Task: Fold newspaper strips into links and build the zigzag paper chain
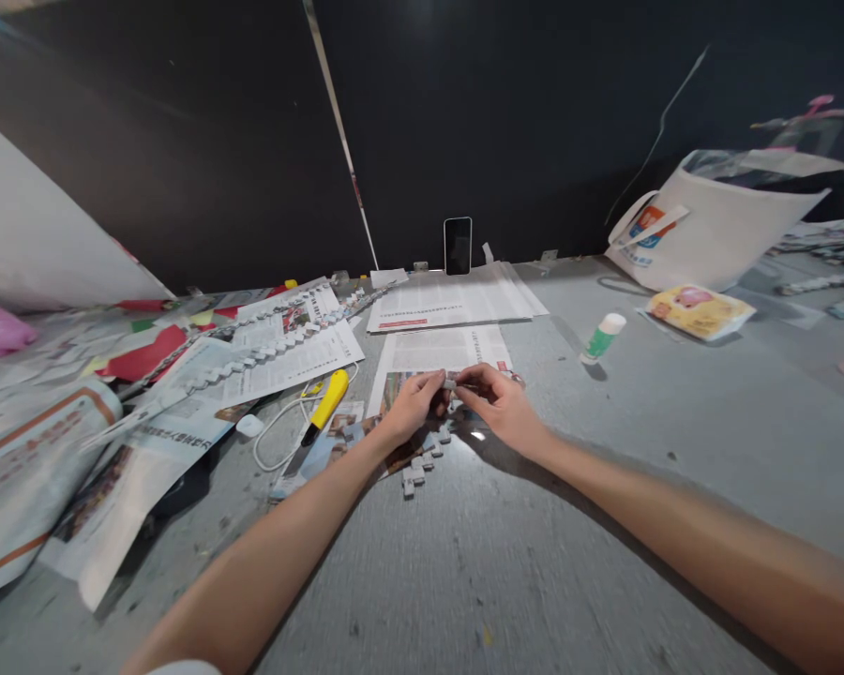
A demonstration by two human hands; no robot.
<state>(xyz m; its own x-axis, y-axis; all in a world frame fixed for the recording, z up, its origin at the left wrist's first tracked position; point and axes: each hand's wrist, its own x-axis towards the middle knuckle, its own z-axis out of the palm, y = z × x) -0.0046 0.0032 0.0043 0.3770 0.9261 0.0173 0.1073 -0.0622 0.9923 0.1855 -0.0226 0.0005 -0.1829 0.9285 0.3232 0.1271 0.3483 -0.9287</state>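
Observation:
Over the printed newspaper sheet [436, 352], both my hands meet with fingertips almost touching. A small folded piece of paper [449, 384] is pinched between them, grey-white in colour. My left hand [414, 405] closes thumb and fingers on its left side. From the right, my right hand [499, 403] pinches the same piece. A zigzag chain of folded paper links [422, 465] trails below the left hand towards me, resting on the grey table. Whether the pinched piece is joined to this chain is hidden by my fingers.
A yellow utility knife [329, 405] and white cable lie to the left, beside a longer folded-paper chain [253, 361] on newspapers. A phone [458, 246] stands upright at the back. Rightward are a glue stick [603, 338], a yellow packet [700, 311] and a white bag [724, 230].

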